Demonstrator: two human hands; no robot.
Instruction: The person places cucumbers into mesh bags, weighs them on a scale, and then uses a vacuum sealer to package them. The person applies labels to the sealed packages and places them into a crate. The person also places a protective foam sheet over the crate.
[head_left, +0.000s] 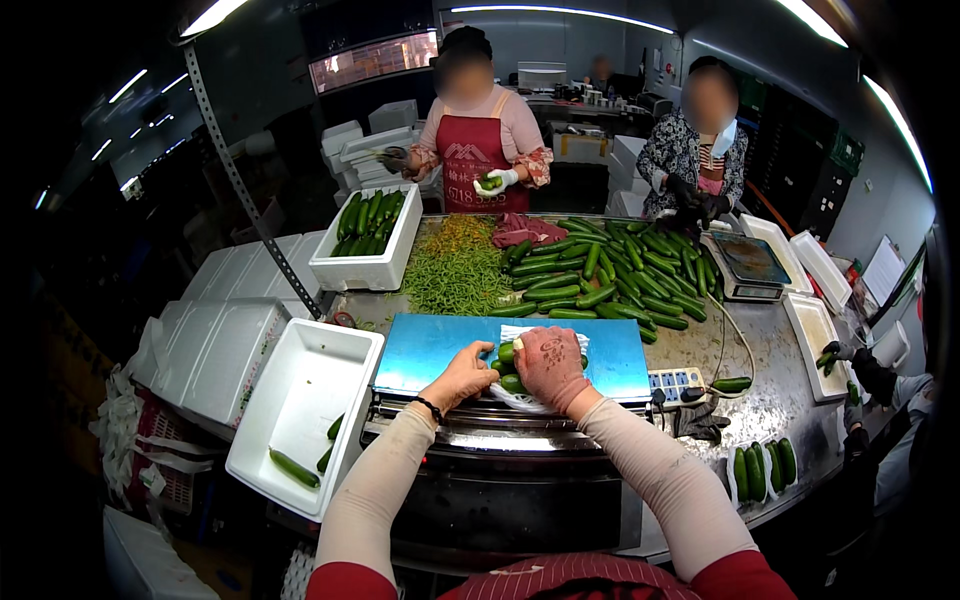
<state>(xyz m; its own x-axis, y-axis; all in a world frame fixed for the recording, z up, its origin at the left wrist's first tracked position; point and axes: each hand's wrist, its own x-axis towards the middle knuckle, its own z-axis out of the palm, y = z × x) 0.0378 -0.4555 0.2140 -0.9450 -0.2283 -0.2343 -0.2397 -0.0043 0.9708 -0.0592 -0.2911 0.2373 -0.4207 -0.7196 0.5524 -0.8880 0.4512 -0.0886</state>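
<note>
Several green cucumbers (508, 369) lie bundled on a white foam net sleeve (517, 397), on the blue surface (435, 337) of a wrapping machine. My gloved right hand (553, 369) presses down on the bundle, its fingers curled over the cucumbers. At the bundle's left end, my bare left hand (461, 375) has its fingers bent near the net; whether it grips the net I cannot tell. A white foam box (247, 420) at the left holds a few cucumbers (294, 468). Netted cucumber bundles (754, 472) lie at the right table edge.
Beyond the machine lie heaps of cucumbers (637, 281) and green chili peppers (457, 277), with a filled foam box (405, 255) behind left. A power strip (675, 381), dark glove (701, 421) and scale (750, 262) are at right. Several co-workers stand around the table.
</note>
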